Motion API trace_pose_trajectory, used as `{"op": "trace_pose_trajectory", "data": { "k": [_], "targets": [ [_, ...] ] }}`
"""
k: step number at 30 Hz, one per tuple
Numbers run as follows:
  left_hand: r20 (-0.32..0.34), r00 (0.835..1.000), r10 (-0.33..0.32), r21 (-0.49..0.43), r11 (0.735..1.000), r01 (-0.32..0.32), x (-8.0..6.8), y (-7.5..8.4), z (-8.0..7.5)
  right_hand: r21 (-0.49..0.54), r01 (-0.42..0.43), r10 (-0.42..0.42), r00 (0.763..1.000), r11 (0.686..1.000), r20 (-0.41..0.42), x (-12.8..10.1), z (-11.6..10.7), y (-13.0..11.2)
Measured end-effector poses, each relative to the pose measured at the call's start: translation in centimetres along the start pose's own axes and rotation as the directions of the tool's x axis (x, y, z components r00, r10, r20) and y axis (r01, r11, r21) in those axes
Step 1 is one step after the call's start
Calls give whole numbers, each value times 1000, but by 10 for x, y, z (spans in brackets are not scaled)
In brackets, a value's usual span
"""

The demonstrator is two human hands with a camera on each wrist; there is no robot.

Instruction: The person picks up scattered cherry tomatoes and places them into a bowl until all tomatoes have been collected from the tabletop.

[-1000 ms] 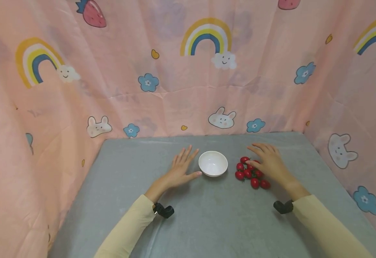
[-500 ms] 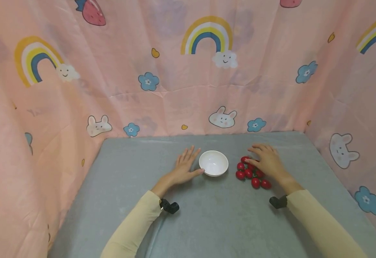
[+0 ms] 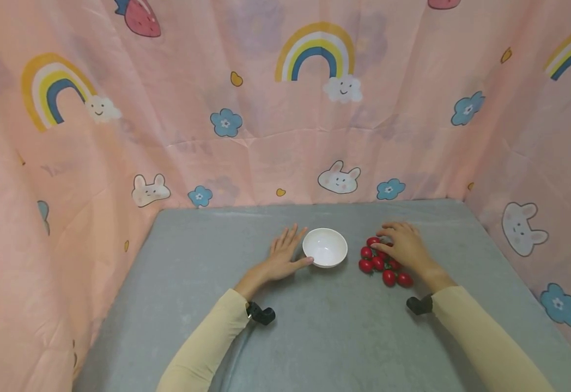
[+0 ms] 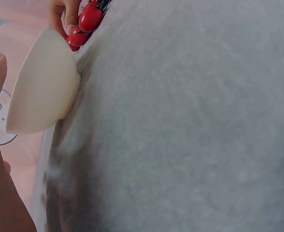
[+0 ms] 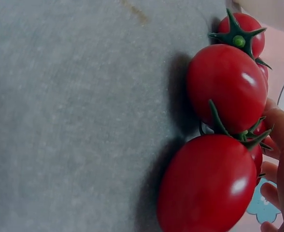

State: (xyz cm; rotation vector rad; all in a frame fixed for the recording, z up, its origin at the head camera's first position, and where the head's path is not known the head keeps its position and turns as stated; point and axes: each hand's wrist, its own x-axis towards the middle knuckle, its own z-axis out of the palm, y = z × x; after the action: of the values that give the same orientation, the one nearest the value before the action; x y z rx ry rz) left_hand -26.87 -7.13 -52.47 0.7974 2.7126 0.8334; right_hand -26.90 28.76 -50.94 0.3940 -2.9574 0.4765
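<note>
A small white bowl stands on the grey table. My left hand lies flat to its left with straight fingers, and the thumb touches the bowl's side. Right of the bowl is a cluster of several red cherry tomatoes with green stalks. My right hand rests over the far side of the cluster. Its fingers are curled, and thumb and forefinger pinch the farthest tomato. Most of that tomato is hidden by the hand.
Pink curtains printed with rainbows and rabbits wall in the table at the back, left and right. Black wrist mounts sit at both cuffs. The grey cloth runs bare from the bowl to the front edge.
My right hand's fingers have curled in over the far tomatoes. My left hand slid slightly right until its thumb met the bowl. Both arms reached a little farther forward.
</note>
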Motion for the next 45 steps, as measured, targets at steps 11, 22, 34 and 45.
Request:
{"op": "trace_pose_trajectory", "data": {
  "k": [11, 22, 34, 45],
  "targets": [
    [13, 1000, -3, -12, 1000, 3, 0, 2, 0, -10, -5, 6, 1000, 1000, 25, 3, 1, 0],
    [25, 999, -26, -19, 999, 27, -2, 8, 1, 3, -29, 29, 998, 1000, 60, 4, 2, -3],
    [13, 1000, -23, -9, 1000, 23, 2, 7, 5, 23, -24, 23, 999, 999, 45, 5, 1, -2],
    [11, 999, -40, -5, 999, 40, 1, 8, 5, 21, 0, 0, 1000, 1000, -6, 8, -2, -2]
  ]
}}
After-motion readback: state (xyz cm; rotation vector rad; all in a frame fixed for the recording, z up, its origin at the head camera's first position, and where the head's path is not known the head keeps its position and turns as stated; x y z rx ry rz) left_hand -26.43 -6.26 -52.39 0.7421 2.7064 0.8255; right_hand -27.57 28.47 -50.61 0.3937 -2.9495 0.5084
